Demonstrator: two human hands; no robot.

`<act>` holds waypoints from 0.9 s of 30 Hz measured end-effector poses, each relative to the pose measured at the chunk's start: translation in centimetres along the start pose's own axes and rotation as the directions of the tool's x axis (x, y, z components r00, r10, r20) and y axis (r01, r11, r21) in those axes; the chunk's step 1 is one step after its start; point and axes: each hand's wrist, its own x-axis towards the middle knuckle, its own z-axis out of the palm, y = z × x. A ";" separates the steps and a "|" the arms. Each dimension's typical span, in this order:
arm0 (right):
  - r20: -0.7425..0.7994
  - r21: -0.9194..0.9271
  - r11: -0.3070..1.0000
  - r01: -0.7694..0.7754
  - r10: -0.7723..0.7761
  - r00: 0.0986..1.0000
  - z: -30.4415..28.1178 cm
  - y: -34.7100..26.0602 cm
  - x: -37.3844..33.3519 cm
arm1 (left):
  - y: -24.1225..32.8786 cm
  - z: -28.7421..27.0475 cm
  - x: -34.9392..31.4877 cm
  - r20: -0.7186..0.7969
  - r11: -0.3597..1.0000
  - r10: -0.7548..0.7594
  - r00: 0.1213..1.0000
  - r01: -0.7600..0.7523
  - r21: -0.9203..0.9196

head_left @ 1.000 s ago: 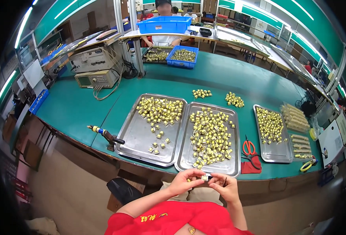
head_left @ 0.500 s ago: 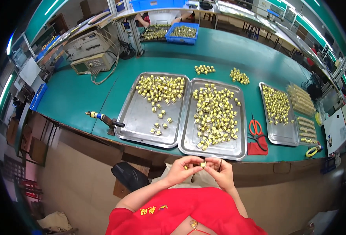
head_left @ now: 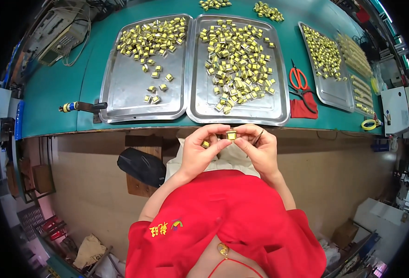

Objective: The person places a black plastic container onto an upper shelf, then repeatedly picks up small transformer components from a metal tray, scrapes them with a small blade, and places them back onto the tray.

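Yellow-wrapped component [head_left: 231,135]: likely light, rigid, best held by opposite sides; left hand [head_left: 199,153] and right hand [head_left: 263,150] fingertips pinch it, any pins too small to tell.

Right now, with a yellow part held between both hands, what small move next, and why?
Probably a slight turn of the yellow part with the right hand while the left hand steadies it: both pinch it, and the left also carries a second part, so reaching for another seems premature.
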 end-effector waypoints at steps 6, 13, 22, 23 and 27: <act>-0.007 0.007 1.000 -0.022 0.022 1.000 0.1 0.0 -0.5 | -0.1 0.2 -0.5 -0.004 1.000 -0.014 1.000 0.013 -0.022; -0.006 -0.002 1.000 -0.027 0.027 1.000 -0.1 0.2 -0.3 | 0.1 0.2 -0.3 -0.002 0.999 -0.009 1.000 0.009 -0.035; -0.048 -0.205 0.974 0.095 -0.107 0.993 -0.4 0.7 -0.2 | -0.5 0.2 0.4 0.055 0.999 0.050 0.997 -0.050 0.003; -0.047 -0.203 0.975 0.093 -0.104 0.993 -0.2 0.4 -0.1 | -0.4 0.3 0.5 0.053 0.999 0.048 0.997 -0.049 0.004; 0.081 -0.446 0.841 0.306 -0.302 0.950 0.1 -0.4 0.4 | -0.6 -0.1 0.4 0.098 0.924 -0.217 0.971 0.237 -0.300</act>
